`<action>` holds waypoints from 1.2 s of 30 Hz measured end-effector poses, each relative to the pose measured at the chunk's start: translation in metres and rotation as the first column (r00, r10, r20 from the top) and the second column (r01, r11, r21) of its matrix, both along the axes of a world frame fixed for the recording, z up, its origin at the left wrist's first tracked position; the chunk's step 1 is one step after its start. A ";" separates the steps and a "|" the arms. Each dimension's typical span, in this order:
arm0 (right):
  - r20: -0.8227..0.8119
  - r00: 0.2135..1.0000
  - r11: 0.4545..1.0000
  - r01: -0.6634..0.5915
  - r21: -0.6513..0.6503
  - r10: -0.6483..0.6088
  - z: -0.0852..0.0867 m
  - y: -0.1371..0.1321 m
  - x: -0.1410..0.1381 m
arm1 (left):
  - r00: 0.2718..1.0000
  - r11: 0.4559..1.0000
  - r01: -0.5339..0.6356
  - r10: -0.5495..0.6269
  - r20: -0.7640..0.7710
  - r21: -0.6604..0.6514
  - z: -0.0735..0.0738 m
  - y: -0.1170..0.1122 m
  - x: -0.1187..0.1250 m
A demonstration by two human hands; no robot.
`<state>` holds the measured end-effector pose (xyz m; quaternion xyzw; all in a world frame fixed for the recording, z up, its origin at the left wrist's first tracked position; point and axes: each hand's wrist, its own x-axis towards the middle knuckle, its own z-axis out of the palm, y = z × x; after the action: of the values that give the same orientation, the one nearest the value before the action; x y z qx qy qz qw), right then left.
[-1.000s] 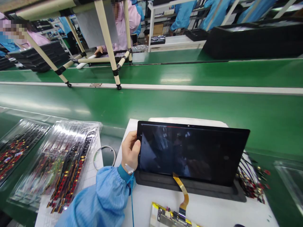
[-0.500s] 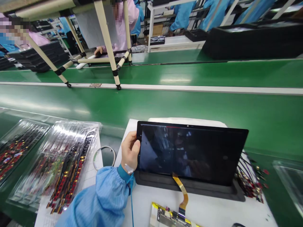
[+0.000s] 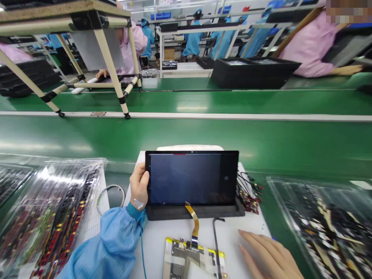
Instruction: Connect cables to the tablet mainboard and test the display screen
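Black display panel (image 3: 188, 178) stood at the worktop's (image 3: 154, 255) far edge, pinched by my left hand (image 3: 139, 185); right hand (image 3: 267, 255) lay spread near the right edge. I judged a slip could tear the gold ribbon cable (image 3: 193, 221) to the circuit board (image 3: 193, 257).

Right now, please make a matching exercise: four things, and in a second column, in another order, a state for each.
Things:
1 left hand
2 right hand
3 amber ribbon cable
4 dark display panel

States:
A runs from the panel down to the circuit board
B rests on a black mat
C holds the panel's left edge
D lies open on the white surface, right of the board

Pairs: 1C, 2D, 3A, 4B
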<state>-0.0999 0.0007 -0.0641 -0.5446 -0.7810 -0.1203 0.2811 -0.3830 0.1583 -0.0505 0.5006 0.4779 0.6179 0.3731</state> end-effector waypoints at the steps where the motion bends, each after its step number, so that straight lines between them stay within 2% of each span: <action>1: -0.029 0.999 1.000 0.021 -0.001 -0.021 0.000 -0.001 -0.002 | 1.000 1.000 -0.007 0.007 0.004 -0.001 0.000 0.001 0.000; 7: -0.100 0.992 0.994 0.072 -0.081 -0.080 -0.005 0.004 -0.008 | 0.999 1.000 -0.029 0.029 0.037 -0.005 -0.002 0.007 -0.002; 10: -0.012 0.998 0.988 0.056 -0.145 -0.059 -0.002 0.016 -0.012 | 0.998 0.999 -0.037 0.038 0.056 -0.013 -0.006 0.011 -0.004; 12: 0.075 0.997 0.988 0.003 -0.152 0.009 0.002 0.028 -0.016 | 0.997 0.999 -0.046 0.047 0.067 -0.020 -0.008 0.014 -0.005; 16: 0.171 0.975 0.988 -0.128 -0.087 0.142 0.012 0.053 -0.024 | 0.994 0.998 -0.059 0.062 0.090 -0.037 -0.011 0.018 -0.006; 19: 0.106 0.987 0.993 -0.119 -0.023 0.121 0.015 0.065 -0.028 | 0.992 0.996 -0.070 0.076 0.103 -0.053 -0.014 0.020 -0.006; 23: 0.020 0.996 0.996 -0.085 0.025 0.085 0.007 0.066 -0.028 | 0.989 0.994 -0.080 0.089 0.119 -0.077 -0.020 0.022 -0.008; 29: 0.049 0.992 0.991 -0.121 0.050 0.119 0.002 0.063 -0.032 | 0.983 0.991 -0.088 0.102 0.153 -0.097 -0.023 0.026 -0.010; 36: 0.114 0.983 0.984 -0.154 0.088 0.143 0.001 0.069 -0.038 | 0.973 0.989 -0.100 0.121 0.199 -0.108 -0.018 0.028 -0.008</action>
<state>-0.1376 0.0697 -0.0627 -0.4632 -0.8267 -0.1658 0.2729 -0.3908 0.1864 -0.0689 0.3882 0.4938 0.6618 0.4093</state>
